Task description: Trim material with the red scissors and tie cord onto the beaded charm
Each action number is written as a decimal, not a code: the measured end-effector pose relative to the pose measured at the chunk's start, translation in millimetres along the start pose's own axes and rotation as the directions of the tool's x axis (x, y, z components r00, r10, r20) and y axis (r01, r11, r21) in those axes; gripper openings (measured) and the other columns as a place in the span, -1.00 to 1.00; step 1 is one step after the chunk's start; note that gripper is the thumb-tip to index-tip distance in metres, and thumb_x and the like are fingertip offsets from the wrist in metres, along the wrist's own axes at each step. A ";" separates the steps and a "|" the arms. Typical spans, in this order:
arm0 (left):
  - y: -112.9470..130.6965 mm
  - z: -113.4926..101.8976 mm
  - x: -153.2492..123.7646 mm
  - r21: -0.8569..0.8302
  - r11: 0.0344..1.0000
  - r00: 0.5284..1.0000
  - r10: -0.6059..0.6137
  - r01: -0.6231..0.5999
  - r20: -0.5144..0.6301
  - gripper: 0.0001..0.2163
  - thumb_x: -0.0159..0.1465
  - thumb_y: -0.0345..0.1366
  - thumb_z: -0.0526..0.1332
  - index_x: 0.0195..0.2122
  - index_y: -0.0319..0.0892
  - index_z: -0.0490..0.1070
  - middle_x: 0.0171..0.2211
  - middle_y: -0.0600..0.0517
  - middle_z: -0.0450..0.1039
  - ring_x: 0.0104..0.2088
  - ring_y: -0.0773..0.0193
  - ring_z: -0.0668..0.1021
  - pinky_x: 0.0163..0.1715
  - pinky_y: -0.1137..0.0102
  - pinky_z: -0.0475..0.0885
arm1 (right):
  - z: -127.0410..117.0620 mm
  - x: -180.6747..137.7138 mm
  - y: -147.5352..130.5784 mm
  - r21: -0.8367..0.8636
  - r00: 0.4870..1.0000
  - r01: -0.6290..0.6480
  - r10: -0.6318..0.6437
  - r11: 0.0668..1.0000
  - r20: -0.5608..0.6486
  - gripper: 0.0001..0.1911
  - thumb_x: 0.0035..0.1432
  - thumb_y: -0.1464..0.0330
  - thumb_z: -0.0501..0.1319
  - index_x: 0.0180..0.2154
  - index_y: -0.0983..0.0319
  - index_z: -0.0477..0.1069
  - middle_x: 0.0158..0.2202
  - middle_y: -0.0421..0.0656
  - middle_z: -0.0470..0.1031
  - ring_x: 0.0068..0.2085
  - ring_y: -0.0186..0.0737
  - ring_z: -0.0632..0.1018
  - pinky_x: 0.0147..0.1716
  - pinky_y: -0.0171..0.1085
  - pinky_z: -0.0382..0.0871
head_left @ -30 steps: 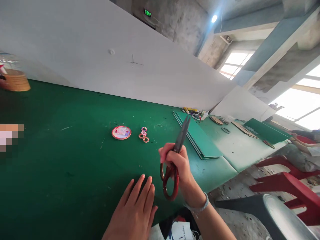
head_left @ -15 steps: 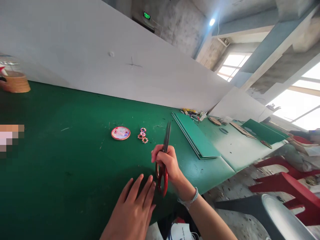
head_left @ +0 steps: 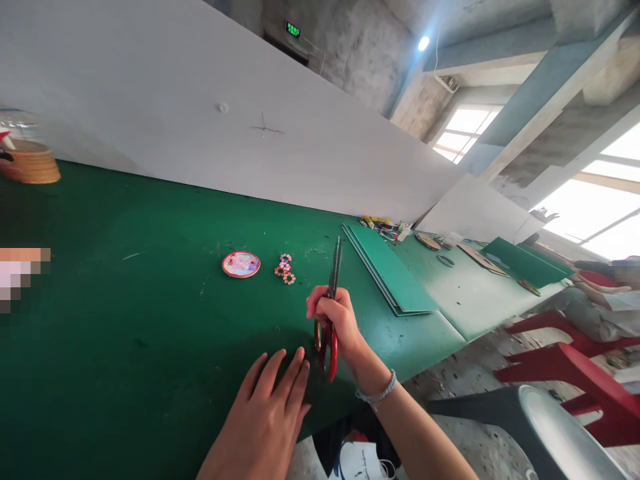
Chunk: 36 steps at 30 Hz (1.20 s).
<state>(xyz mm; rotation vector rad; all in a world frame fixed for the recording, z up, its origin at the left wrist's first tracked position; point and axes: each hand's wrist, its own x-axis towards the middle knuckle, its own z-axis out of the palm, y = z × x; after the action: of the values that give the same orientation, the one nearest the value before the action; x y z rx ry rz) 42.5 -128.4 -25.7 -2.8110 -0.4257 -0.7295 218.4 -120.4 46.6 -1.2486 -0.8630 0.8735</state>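
My right hand is closed round a pair of scissors with red handles and dark blades, held upright above the green table, blades closed and pointing away from me. Flat on the green surface at the near edge lies my left hand, fingers stretched out and together, just left of the scissor handles. Further off on the table sit a small round red-rimmed dish and a little cluster of coloured rings.
A stack of green sheets lies to the right, with small tools and brown cut-outs beyond it. A white board wall backs the table. A woven basket stands far left. Red chairs, a grey stool and another seated person are at right.
My right hand has swung the scissors from a rightward tilt to nearly upright and drawn them slightly left and closer to the table. My left hand stays flat.
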 end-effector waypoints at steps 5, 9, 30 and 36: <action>2.4 0.2 -2.0 -0.008 0.999 0.996 0.039 -0.038 0.082 -0.60 0.29 -0.43 0.03 0.12 -0.18 0.42 0.19 -0.04 0.41 0.16 0.05 0.42 0.12 0.09 0.32 | -6.8 -12.7 -1.1 0.022 0.999 0.034 -0.033 0.999 -0.028 -0.84 -0.23 0.45 0.08 -0.71 0.24 0.38 -0.81 -0.34 0.00 -0.66 -0.41 0.02 -0.62 -0.29 -0.20; 4.1 -0.5 -1.2 -0.024 0.999 0.995 0.046 -0.044 0.093 -0.59 0.27 -0.49 0.02 0.09 -0.15 0.44 0.18 -0.05 0.42 0.15 0.07 0.43 0.15 0.09 0.31 | -5.4 -19.6 0.0 -0.009 0.997 0.074 -0.074 0.997 0.021 -0.84 -0.22 0.47 0.10 -0.71 0.25 0.40 -0.79 -0.32 0.05 -0.63 -0.39 0.08 -0.61 -0.29 -0.14; 4.3 -0.5 5.9 -0.032 0.999 0.996 -0.038 0.041 0.078 -0.52 0.26 -0.45 -0.02 0.21 -0.19 0.33 0.24 -0.07 0.34 0.13 0.07 0.40 0.07 0.12 0.27 | -6.8 1.4 -19.4 -0.018 0.992 0.127 -0.126 0.992 0.026 -0.84 -0.20 0.47 0.08 -0.69 0.24 0.39 -0.80 -0.34 0.01 -0.66 -0.41 0.02 -0.60 -0.28 -0.17; 4.5 -5.4 5.2 -0.056 0.998 0.994 -0.019 0.025 0.108 -0.52 0.25 -0.44 0.02 0.20 -0.24 0.34 0.23 -0.12 0.35 0.17 0.00 0.37 0.10 0.08 0.25 | -2.4 2.4 0.4 -0.067 0.983 0.069 -0.056 0.995 0.176 -0.83 -0.22 0.48 0.08 -0.69 0.25 0.40 -0.76 -0.30 0.12 -0.61 -0.39 0.13 -0.58 -0.29 -0.08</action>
<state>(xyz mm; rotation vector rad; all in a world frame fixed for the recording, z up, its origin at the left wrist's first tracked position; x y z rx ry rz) 46.0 -132.9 -19.0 -2.9135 -0.4614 -0.6062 221.6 -119.2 46.1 -1.2144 -1.0761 0.9172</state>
